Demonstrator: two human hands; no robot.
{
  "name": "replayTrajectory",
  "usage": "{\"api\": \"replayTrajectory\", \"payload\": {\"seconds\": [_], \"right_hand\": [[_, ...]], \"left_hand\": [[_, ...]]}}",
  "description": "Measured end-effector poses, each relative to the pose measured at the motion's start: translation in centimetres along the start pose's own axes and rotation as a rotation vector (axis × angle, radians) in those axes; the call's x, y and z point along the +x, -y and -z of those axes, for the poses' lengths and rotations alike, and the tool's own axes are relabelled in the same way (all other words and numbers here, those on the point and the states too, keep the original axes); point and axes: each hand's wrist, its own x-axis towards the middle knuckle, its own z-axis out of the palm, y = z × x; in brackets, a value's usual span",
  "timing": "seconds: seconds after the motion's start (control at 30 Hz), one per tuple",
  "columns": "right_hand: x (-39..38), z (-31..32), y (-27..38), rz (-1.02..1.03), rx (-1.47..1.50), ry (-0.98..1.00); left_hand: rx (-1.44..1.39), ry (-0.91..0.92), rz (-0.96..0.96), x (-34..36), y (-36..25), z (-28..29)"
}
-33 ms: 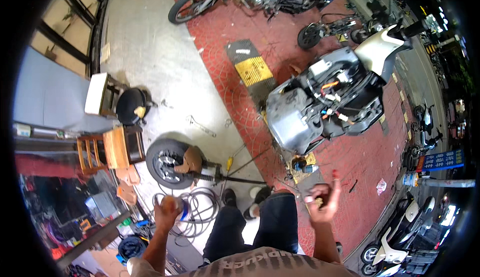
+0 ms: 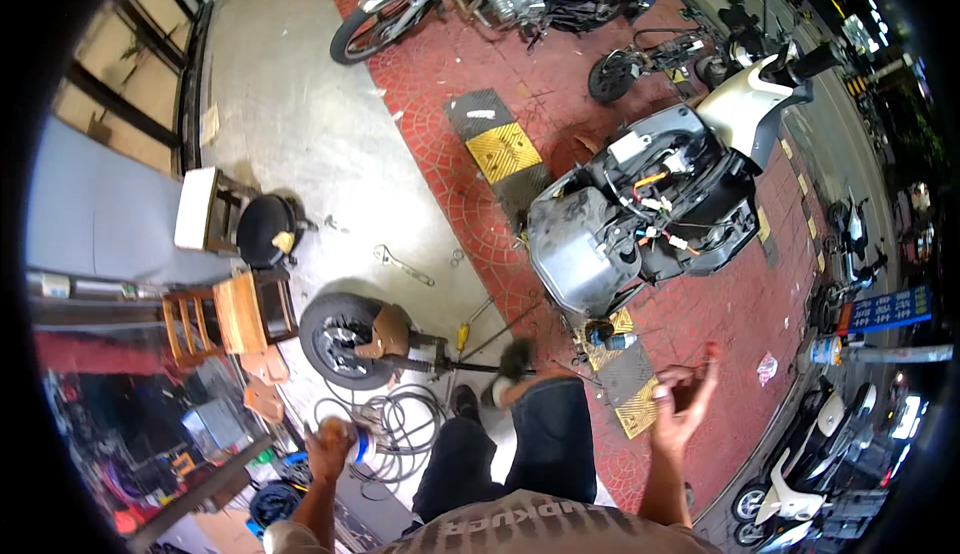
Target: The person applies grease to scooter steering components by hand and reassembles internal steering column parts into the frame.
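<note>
Left hand grip closed on small white-and-blue container, contents hidden, right hand grip open, empty

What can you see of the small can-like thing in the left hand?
The small cylindrical container looks white with a blue band; its material is unclear. The left hand is closed around it, fingers hiding most of the body, so only one end shows, pointing toward the person's right. It is held raised above the coiled grey hose on the concrete floor, touching nothing but the hand. It is too small and blurred to tell a cap or nozzle.
</note>
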Motion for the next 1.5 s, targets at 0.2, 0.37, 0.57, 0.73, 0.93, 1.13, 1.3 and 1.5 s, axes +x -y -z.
{"api": "replayTrajectory", "payload": {"seconds": [0.2,0.37,0.57,0.73,0.93,1.13,1.3,1.5], "right_hand": [[-0.4,10.7,-10.2,-0.424,-0.146,-0.616],[-15.1,16.5,-24.0,-1.232,-0.478,-1.074],[-19.4,9.5,-22.6,-1.446,-0.927,-1.167],[-8.8,6.4,-15.7,-1.545,-0.205,-1.323],[-15.4,5.3,-16.0,-1.717,0.147,-1.263],[-1.9,-7.3,-7.0,-1.807,0.022,-1.419],[3.5,-17.7,-2.1,-1.910,-0.016,-1.573],[7.6,-26.1,0.8,-2.016,-0.042,-1.699]], "left_hand": [[0.446,-0.242,0.424,0.9,1.9,5.6],[0.700,-0.179,0.101,9.7,-7.3,5.8],[0.618,-0.169,-0.247,24.5,-31.1,2.1],[0.583,-0.119,-0.686,26.7,-65.9,-7.8],[0.628,0.178,-1.146,26.8,-89.6,-29.5],[0.775,0.667,-1.329,25.6,-95.2,-52.5],[0.870,0.893,-1.339,21.2,-97.0,-62.9],[0.961,0.910,-1.773,21.3,-94.9,-72.3]]}}
